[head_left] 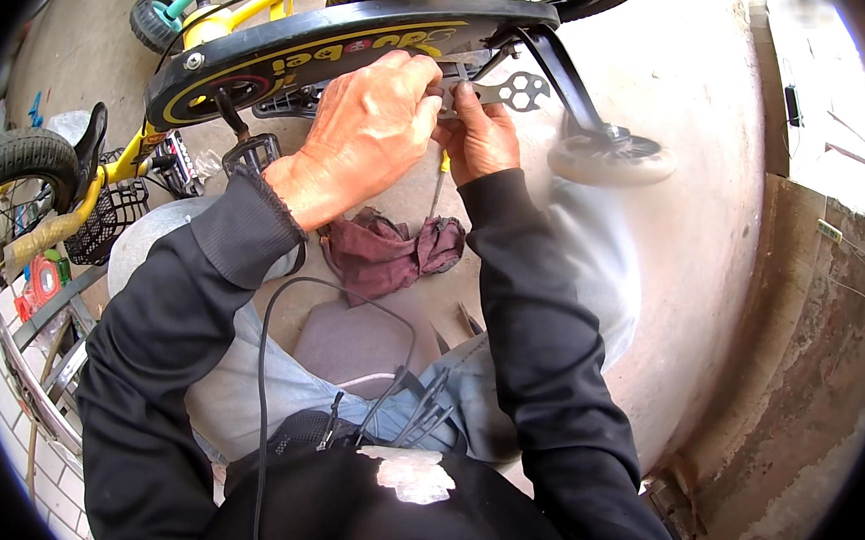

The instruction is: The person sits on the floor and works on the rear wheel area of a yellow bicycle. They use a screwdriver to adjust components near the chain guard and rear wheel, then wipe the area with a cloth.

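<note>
Pinched between thumb and fingers, a flat bone wrench with several hex holes (pixel 522 91) is in my right hand (pixel 478 136). My left hand (pixel 367 130) meets it from the left, fingers curled and closed; what they grip is hidden behind the hand. Both hands are just below the black chain guard (pixel 308 46) of a yellow children's bicycle (pixel 266 3). A black bracket (pixel 563 77) comes down from the guard's right end to a pale training wheel (pixel 611 160), blurred at its lower side. The pedal (pixel 252 152) is left of my left hand.
Below my hands are a yellow-handled screwdriver (pixel 444 168) and a maroon cloth (pixel 383 255) on the floor. Another small bicycle with a black tyre (pixel 23 166) and a black basket (pixel 107 219) stands at left. A black cable (pixel 264 359) loops over my lap. A worn wall (pixel 800 326) rises at right.
</note>
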A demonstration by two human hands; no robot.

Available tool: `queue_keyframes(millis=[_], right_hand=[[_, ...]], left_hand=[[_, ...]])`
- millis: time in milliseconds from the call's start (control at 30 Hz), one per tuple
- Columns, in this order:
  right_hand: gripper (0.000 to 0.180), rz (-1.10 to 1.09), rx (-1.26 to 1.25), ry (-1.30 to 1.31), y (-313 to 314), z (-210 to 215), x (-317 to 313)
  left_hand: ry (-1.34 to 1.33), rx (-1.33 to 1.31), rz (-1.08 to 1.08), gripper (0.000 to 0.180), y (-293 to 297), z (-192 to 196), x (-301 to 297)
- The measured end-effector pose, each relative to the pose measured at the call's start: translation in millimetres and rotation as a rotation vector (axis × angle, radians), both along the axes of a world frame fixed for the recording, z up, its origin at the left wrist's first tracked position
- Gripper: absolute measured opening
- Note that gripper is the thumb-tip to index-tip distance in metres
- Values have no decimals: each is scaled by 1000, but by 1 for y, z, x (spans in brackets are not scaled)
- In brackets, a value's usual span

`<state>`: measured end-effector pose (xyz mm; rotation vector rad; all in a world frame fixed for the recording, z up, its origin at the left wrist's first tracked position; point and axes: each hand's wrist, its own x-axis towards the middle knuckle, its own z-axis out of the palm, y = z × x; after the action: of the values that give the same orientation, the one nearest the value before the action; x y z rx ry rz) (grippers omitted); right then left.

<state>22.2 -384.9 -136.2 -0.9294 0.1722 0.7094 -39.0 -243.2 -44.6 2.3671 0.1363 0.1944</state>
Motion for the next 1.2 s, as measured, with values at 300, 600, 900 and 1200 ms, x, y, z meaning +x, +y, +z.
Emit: queue_keyframes(millis=[300, 600, 900, 1200], right_hand=[[36, 33, 178, 65, 6, -15, 21], [45, -32, 291, 129, 19, -24, 27], [51, -70, 519, 274, 36, -38, 21], [61, -166, 579, 252, 52, -38, 10]], left_hand=[[53, 39, -8, 19, 0, -5, -1], [47, 67, -26, 18, -1, -4, -2], [46, 75, -41, 18, -2, -3, -4], [54, 25, -33, 20, -5, -1, -4]])
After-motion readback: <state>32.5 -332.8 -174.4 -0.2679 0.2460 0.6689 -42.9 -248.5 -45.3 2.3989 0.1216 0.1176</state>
